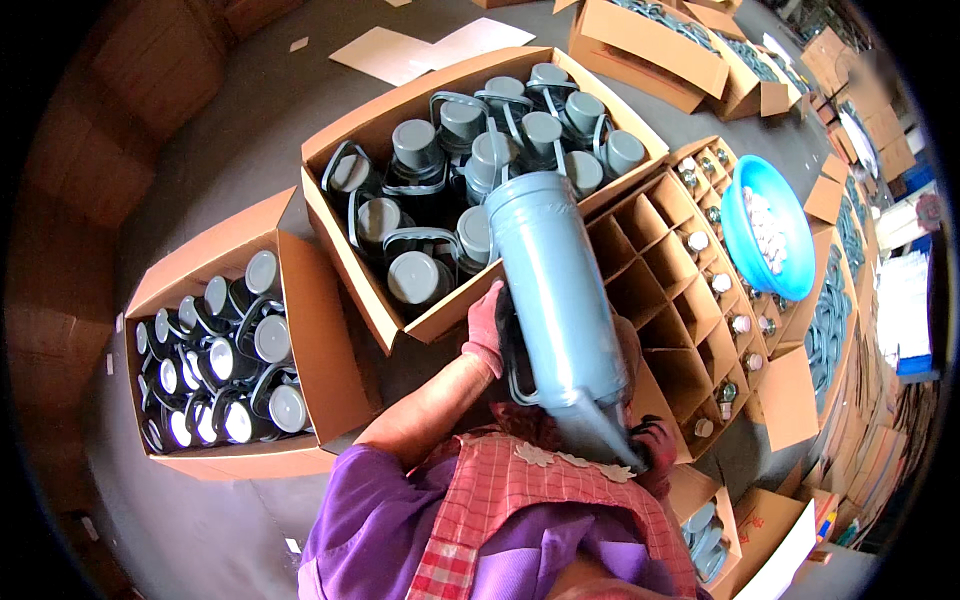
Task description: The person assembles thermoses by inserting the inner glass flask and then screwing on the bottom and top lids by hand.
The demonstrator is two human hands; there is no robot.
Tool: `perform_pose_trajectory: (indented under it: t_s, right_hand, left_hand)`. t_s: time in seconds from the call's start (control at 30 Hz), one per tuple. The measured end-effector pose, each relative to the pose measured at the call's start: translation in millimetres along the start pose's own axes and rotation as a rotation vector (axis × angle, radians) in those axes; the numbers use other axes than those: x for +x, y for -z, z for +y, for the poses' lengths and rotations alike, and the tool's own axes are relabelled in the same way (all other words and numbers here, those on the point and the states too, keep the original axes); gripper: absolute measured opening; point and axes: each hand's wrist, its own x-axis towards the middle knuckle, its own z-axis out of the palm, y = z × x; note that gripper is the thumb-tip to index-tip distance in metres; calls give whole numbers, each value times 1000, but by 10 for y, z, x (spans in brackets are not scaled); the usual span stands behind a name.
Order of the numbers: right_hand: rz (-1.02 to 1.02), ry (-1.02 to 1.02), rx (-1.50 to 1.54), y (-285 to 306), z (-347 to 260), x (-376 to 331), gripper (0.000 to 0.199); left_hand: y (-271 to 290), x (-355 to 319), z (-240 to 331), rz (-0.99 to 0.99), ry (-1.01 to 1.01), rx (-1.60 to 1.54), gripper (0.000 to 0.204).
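Note:
A large blue-grey thermos jug [555, 285] lies tilted across the front of my body, its flat end pointing away from me. My left hand [486, 332], in a pink glove, grips its left side by the dark loop handle, with some fingers hidden behind it. Curled at the near end is my right hand [654, 450], in a red and black glove, holding a blurred grey part of the jug. Just beyond, an open carton [365, 300] holds several similar jugs with grey lids and carrying handles, standing upright.
On the left another carton [315, 340] is packed with dark, grey-lidded jugs. To the right, a carton with cardboard dividers [650, 290] has glass liners in its right-hand cells. A blue basin [740, 215] of small pale pieces rests over it. Cartons of blue-grey parts [828, 320] stand farther right.

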Motion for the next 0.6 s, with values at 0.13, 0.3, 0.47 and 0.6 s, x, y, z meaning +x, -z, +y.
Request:
perform_pose_trajectory:
  t_s: [0.13, 0.3, 0.47, 0.6]
  right_hand:
    - [563, -373, 254, 418, -381, 645, 34]
    - [629, -165, 210, 998, -435, 1536, 40]
    - [730, -157, 278, 962, -563, 2165, 40]
    - [712, -238, 528, 679, -704, 2694, 36]
  left_hand:
    - [209, 384, 379, -96, -643, 972, 45]
    - [553, 1351, 1107, 121, 24, -628, 35]
    - [1129, 1958, 968, 359, -358, 101, 33]
    - [1213, 2167, 1280, 258, -377, -166, 27]
